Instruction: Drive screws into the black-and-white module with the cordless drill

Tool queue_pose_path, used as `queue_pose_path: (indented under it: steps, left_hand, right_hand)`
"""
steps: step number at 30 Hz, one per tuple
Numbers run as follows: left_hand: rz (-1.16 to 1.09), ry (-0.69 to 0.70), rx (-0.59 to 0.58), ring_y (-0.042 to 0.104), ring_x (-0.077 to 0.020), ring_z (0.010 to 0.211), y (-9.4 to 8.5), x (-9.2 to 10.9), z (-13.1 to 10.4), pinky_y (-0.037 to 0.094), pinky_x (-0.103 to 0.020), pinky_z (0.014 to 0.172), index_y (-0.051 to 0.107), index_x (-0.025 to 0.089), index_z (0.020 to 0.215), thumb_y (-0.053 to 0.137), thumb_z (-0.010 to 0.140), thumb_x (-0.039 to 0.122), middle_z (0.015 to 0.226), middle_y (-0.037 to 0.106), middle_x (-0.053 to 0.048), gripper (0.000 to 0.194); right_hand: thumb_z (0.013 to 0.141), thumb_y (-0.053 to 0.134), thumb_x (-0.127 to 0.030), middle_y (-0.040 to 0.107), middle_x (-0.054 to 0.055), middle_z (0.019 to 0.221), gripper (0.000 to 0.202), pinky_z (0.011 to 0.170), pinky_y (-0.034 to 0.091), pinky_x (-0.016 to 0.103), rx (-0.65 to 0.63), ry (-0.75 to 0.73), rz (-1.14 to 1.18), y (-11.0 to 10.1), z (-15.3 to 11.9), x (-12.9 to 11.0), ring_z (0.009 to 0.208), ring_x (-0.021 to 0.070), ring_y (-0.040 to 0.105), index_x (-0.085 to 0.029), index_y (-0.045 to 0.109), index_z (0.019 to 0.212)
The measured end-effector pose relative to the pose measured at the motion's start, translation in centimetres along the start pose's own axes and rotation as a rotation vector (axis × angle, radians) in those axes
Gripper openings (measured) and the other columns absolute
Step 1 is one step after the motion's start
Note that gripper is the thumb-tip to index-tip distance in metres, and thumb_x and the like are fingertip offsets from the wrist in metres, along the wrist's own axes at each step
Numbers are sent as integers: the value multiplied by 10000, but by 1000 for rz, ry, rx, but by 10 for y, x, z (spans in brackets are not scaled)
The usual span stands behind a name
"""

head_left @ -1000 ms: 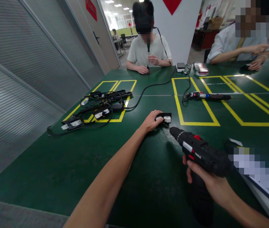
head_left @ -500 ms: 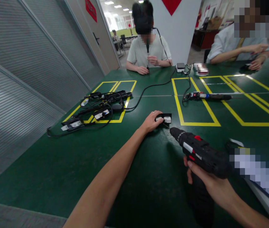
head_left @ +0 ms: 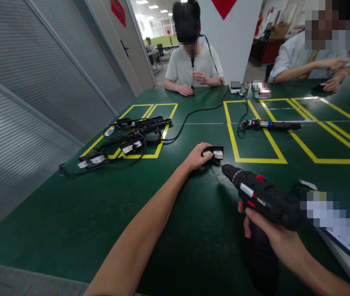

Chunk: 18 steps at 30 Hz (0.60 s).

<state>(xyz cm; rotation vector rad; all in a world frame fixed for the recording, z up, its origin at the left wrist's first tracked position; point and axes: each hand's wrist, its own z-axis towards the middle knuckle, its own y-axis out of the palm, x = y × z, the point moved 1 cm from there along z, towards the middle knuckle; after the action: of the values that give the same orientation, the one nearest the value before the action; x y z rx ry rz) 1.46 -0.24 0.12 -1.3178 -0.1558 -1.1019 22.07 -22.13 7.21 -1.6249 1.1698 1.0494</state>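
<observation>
A small black piece with white blocks (head_left: 218, 154) lies on the green table, and my left hand (head_left: 198, 156) is closed on its left end. My right hand (head_left: 263, 225) is wrapped round the grip of a black and red cordless drill (head_left: 264, 197). The drill points left and away from me. Its thin bit reaches to the near edge of the black piece; whether the tip touches it is too small to tell.
Black cables with white-labelled modules (head_left: 131, 146) lie at the left in yellow taped frames. A corded tool (head_left: 270, 125) lies beyond the drill. A pixelated tray-like object (head_left: 341, 230) is at the right. Across the green table (head_left: 116, 205) a person (head_left: 193, 61) holds a screwdriver; another person sits at the right.
The drill and my right hand have shifted very slightly to the right. My left hand stays on the black piece.
</observation>
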Motion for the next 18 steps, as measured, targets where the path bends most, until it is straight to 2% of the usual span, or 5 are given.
queue_pose_path:
  steps: [5, 11, 15, 18]
  left_hand:
    - [-71, 4, -29, 529, -227, 1059, -1, -1, 0, 395, -360, 987, 549, 169, 1166, 534, 776, 326, 1133, 575, -79, 420]
    - [-190, -64, -91, 527, -228, 1100, -8, -1, 2, 399, -367, 991, 542, 181, 1188, 554, 745, 294, 1212, 560, -67, 457]
    - [-225, -88, -119, 565, -213, 1016, -10, 0, 2, 437, -361, 932, 541, 188, 1187, 561, 740, 309, 1166, 585, -57, 463]
    - [-229, -91, -95, 583, -195, 946, -10, -1, 1, 457, -342, 884, 534, 190, 1179, 578, 735, 320, 1114, 602, -49, 465]
  right_hand:
    - [890, 479, -399, 603, -42, 563, 196, 653, 413, 335, -6, -1, 23, -1, -1, 0, 560, 177, 573, -217, 550, 893]
    - [898, 467, -393, 609, -34, 541, 213, 630, 398, 333, 13, -2, 39, -2, 1, 2, 534, 173, 560, -206, 568, 895]
    - [903, 465, -380, 617, -33, 541, 211, 639, 389, 332, 24, -13, 48, -1, 1, 4, 541, 174, 559, -203, 581, 906]
    - [910, 459, -373, 622, -31, 537, 216, 634, 386, 325, 26, -17, 63, 1, 0, 6, 551, 173, 561, -201, 589, 919]
